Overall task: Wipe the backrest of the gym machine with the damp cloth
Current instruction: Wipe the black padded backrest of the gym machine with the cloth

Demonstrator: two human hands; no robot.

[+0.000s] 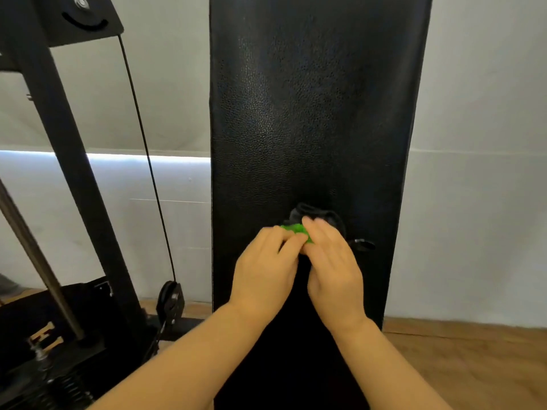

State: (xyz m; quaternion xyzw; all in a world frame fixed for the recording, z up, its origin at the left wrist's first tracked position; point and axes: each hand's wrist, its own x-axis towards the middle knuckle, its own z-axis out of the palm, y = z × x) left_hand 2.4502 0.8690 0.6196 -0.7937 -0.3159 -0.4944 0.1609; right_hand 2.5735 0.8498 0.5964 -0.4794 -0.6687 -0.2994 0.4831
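A tall black padded backrest (pixel 313 108) fills the middle of the head view. Low on it sits a bunched cloth (pixel 296 228), bright green with a dark grey part (pixel 322 216) above it and a dark tab sticking out to the right. My left hand (pixel 265 267) and my right hand (pixel 333 258) meet at the cloth, fingers curled onto it. Both hands cover most of the green part. The image of the hands is slightly blurred.
A black machine frame (pixel 71 161) with a cable (pixel 145 149) and a pulley (pixel 170 300) stands to the left. Weight-stack parts and a steel rod (pixel 35 255) lie at lower left. A white wall is behind; wooden floor (pixel 473 359) at right.
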